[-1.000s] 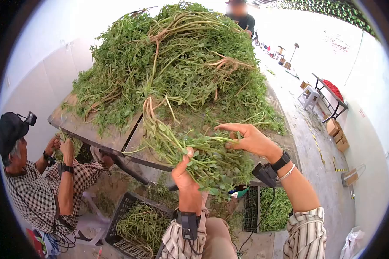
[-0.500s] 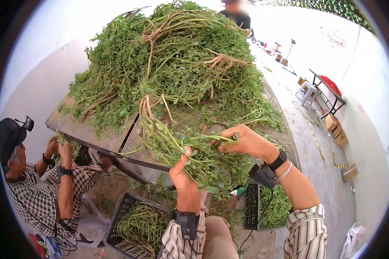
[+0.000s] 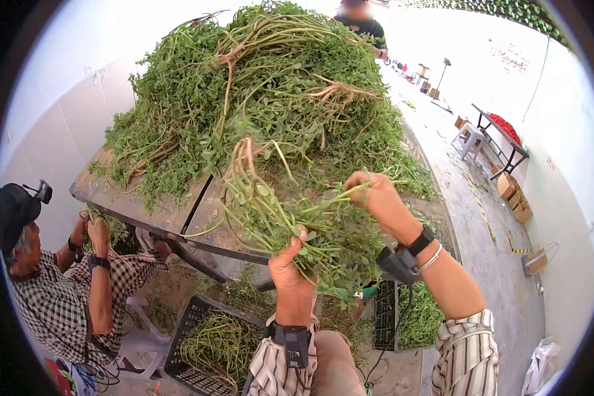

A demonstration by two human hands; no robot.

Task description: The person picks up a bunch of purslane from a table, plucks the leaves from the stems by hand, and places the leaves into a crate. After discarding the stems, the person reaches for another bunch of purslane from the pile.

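Observation:
My left hand [image 3: 292, 277] is closed around a bunch of leafy green stems [image 3: 257, 198], held in front of the table's near edge. Pale pinkish root ends stick up at the bunch's upper left, and leaves hang over its lower right. My right hand [image 3: 376, 198] is up at the bunch's right side, fingers pinched on a green stem [image 3: 333, 199] that runs back toward the bunch. Behind both hands, a large heap of the same greens [image 3: 270, 86] covers much of the wooden table [image 3: 158, 204].
Below the table stand a black crate [image 3: 178, 350] of stems at left and another crate [image 3: 384, 317] with green sprigs at right. A person in a checked shirt [image 3: 53, 297] sits at left, handling greens. Another person [image 3: 363, 26] is behind the heap.
My left hand and the bunch have shifted slightly right. My right hand has risen and moved a little right, drawing the pinched stem outward.

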